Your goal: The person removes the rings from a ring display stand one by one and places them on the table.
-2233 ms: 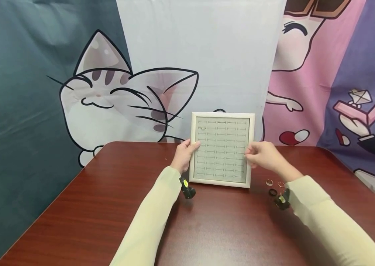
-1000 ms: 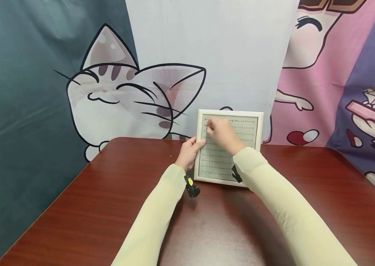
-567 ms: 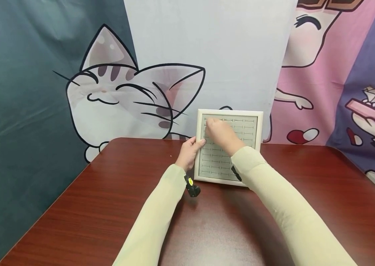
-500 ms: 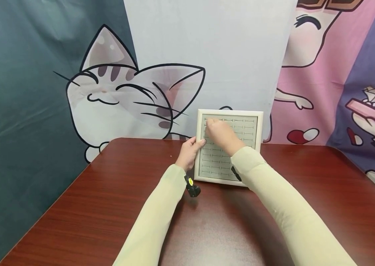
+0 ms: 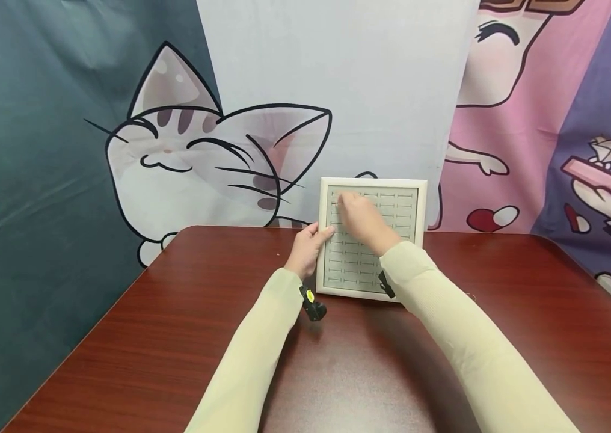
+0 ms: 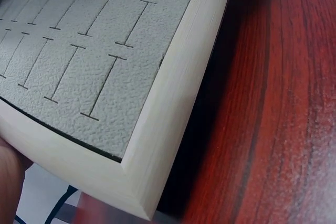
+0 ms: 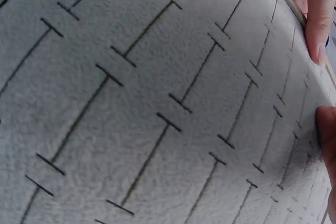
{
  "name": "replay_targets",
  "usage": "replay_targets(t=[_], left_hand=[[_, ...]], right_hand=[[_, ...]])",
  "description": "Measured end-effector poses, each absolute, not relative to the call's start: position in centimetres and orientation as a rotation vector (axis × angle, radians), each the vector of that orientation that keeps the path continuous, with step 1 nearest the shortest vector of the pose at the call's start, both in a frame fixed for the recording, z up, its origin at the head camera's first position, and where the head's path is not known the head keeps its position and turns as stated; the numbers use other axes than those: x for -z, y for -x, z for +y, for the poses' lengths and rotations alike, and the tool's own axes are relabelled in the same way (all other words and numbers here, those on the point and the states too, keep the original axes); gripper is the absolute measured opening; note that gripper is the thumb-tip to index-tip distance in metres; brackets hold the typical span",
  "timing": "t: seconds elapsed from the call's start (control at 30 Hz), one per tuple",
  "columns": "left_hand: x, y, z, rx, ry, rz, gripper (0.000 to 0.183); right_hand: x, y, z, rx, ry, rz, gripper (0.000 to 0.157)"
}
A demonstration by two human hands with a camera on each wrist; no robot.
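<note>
A ring display board [image 5: 371,294] with a pale frame stands tilted on the table, its grey padded face cut with rows of short slots. My left hand [image 5: 305,249] grips its left edge, thumb [image 7: 318,24] on the front. My right hand [image 5: 362,219] is at the upper left of the slotted face, its fingers curled close to the pad; whatever may be between its fingertips is hidden. Close up in the left wrist view, the slots in the pad [image 6: 131,77] at the near corner hold no ring.
The reddish-brown wooden table [image 5: 175,331] spreads around the board. Part of a thin ring [image 5: 471,296] shows beside my right sleeve [image 5: 462,319]. A printed cloth backdrop [image 5: 262,60] hangs behind.
My right hand has moved from the board's right edge to its upper left, now covering where a ring sat in a slot. The sleeve hides most of the table rings. The left hand keeps its grip.
</note>
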State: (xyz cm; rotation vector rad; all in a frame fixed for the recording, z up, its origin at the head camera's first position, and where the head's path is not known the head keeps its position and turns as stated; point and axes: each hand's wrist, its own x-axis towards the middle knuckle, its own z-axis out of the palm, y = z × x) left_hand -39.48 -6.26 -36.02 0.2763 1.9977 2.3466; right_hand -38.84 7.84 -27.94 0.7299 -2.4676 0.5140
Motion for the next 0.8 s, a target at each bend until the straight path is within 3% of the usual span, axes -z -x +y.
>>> replay_targets(t=[0.47, 0.8], left_hand=[[36.4, 39.6, -6.1, -2.353, -0.268, 2.009, 0.034], [36.1, 39.5, -6.3, -2.355, -0.275, 1.99, 0.031]], right_hand=[[28.3, 38.9, 9.1, -0.919, -0.694, -2.407, 0.011], [27.7, 38.7, 12.5, -1.294, -0.49, -2.346, 0.01]])
